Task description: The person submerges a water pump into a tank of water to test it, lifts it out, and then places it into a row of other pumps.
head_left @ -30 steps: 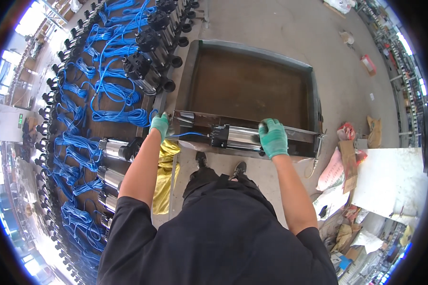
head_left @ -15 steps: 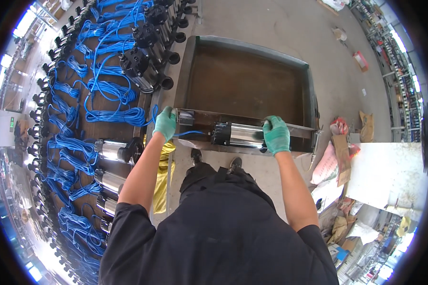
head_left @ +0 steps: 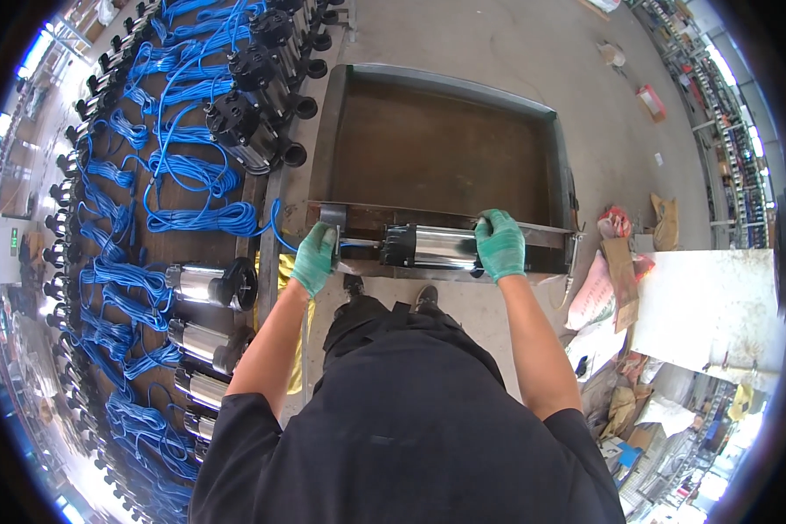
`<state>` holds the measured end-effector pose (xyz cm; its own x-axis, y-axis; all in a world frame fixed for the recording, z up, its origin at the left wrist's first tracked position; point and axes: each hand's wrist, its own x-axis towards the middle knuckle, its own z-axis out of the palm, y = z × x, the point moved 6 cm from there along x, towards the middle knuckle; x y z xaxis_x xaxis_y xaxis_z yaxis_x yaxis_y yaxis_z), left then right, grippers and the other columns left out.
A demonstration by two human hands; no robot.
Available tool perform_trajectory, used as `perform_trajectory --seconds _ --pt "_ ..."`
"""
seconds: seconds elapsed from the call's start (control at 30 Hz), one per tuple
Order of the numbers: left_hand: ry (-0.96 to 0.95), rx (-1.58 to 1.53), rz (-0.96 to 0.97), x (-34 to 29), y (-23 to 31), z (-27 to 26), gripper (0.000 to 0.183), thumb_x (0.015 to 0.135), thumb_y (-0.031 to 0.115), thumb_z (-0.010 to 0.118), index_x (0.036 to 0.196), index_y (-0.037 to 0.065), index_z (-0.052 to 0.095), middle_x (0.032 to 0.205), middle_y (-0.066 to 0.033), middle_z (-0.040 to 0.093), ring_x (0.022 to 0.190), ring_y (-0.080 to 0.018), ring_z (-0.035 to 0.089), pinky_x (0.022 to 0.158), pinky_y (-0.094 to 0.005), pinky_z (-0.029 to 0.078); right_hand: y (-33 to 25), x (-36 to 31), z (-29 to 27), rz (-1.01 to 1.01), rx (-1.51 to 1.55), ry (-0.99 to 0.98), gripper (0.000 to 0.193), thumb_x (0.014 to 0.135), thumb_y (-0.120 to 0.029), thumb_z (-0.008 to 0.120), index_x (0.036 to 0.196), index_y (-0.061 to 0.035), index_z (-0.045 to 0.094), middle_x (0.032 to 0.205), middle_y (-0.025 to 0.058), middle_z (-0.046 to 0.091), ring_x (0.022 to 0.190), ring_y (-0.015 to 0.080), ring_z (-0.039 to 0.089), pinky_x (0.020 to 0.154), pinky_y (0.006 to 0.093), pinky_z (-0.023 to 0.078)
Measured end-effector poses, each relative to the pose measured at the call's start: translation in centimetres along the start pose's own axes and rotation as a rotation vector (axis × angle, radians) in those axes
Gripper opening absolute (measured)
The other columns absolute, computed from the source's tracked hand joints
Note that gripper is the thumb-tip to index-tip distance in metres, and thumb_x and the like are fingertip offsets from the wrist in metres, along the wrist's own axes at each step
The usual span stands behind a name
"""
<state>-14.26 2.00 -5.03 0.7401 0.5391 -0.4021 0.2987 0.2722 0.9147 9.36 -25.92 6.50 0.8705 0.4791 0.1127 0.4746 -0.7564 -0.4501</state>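
Note:
A pump with a shiny steel barrel and black end (head_left: 430, 247) lies on its side across the near ledge of a metal tank. My right hand (head_left: 499, 246), in a green glove, is closed over the pump's right end. My left hand (head_left: 315, 257), gloved the same way, is closed at a small metal plate (head_left: 337, 237) left of the pump; its fingers partly hide what they grip. A thin rod (head_left: 360, 243) spans between that plate and the pump's black end. Blue cable (head_left: 276, 222) loops in from the left and passes by my left hand.
The rectangular tank (head_left: 445, 148) with raised metal walls stands in front of me. On the left, a bench carries several steel pumps (head_left: 208, 345) and coiled blue cables (head_left: 203, 218). Sacks (head_left: 592, 293), cardboard (head_left: 620, 284) and a white board (head_left: 703, 306) are at the right.
My left hand has moved nearer to me and slightly right, onto the metal plate. The rod now shows between plate and pump. My right hand stays on the pump's end.

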Motion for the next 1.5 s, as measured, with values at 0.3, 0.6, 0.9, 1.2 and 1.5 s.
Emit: perform_trajectory --seconds 0.3,0.6,0.9,1.2,1.5 --pt "-0.145 -0.196 -0.513 1.3 -0.5 0.1 0.018 0.105 0.033 0.055 0.101 0.015 0.057 0.065 0.0043 0.047 0.047 -0.0093 0.042 0.043 -0.026 0.032 -0.1 -0.1 0.0 0.018 -0.015 -0.009 0.017 0.091 -0.019 0.061 0.101 -0.0069 0.07 0.103 0.0136 0.069 0.1 0.0354 0.063 0.089 0.046 0.052" --pt "-0.416 0.568 0.103 3.4 -1.4 -0.5 0.024 0.095 0.022 0.068 0.116 0.01 0.064 0.083 -0.0027 0.064 0.074 -0.0192 0.062 0.069 -0.0335 0.052 -0.2 0.1 0.0 0.008 -0.013 -0.043 0.017 0.091 -0.019 0.061 0.1 -0.0074 0.07 0.102 0.0131 0.069 0.098 0.0354 0.063 0.089 0.0458 0.051" --pt "-0.36 -0.165 -0.16 0.8 0.4 0.1 0.046 0.094 0.012 0.068 0.138 0.003 0.055 0.106 -0.0097 0.071 0.092 -0.0163 0.065 0.085 -0.0292 0.051 0.2 0.1 0.4 0.002 -0.015 -0.04 0.016 0.091 -0.019 0.061 0.1 -0.0077 0.07 0.103 0.0128 0.069 0.099 0.0352 0.063 0.089 0.046 0.052" --pt "-0.426 0.003 -0.178 1.2 -0.3 -0.1 0.041 0.099 0.014 0.065 0.138 0.006 0.058 0.115 -0.0049 0.067 0.098 -0.0141 0.062 0.082 -0.0342 0.054 0.1 0.2 0.3 0.013 -0.002 -0.039 0.016 0.09 -0.019 0.062 0.097 -0.0066 0.07 0.102 0.0133 0.07 0.098 0.0354 0.063 0.088 0.046 0.052" --pt "-0.464 0.738 -0.075 2.5 1.3 0.3 0.037 0.093 0.019 0.073 0.125 0.004 0.065 0.098 -0.0068 0.07 0.088 -0.0173 0.067 0.074 -0.0326 0.053 0.1 0.1 0.2 -0.009 -0.02 -0.039 0.016 0.09 -0.019 0.061 0.097 -0.0069 0.07 0.101 0.0136 0.07 0.098 0.0358 0.063 0.088 0.0463 0.052"
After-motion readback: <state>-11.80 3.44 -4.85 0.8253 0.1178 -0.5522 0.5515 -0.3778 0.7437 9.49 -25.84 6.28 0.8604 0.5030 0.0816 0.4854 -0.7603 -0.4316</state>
